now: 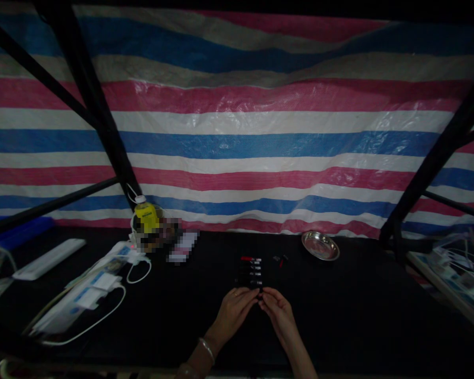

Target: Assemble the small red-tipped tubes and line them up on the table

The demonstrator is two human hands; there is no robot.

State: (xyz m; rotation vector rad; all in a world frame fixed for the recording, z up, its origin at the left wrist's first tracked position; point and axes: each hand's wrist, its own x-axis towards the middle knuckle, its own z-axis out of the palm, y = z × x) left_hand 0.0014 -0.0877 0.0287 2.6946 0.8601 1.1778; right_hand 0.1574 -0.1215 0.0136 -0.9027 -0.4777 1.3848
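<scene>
My left hand (pixel 236 309) and my right hand (pixel 279 311) meet at the front middle of the black table. The fingertips of both are pinched together around something small and dark, too small and dim to make out. A bangle is on my left wrist. Just beyond my fingers several small slim pieces with silvery ends (pixel 256 274) lie side by side in a column. The farthest is a red piece (pixel 247 259); the others look black. To their right lie a small dark bit (pixel 276 258) and a small red-and-black piece (pixel 283 260).
A round shiny metal dish (pixel 321 246) stands at the back right. On the left are a power strip (pixel 82 289) with white cables, a long white bar (pixel 50 259), a yellow bottle (pixel 147 216) and a phone-like flat object (pixel 184 246). Black frame posts (pixel 98 121) flank a striped sheet (pixel 260 123).
</scene>
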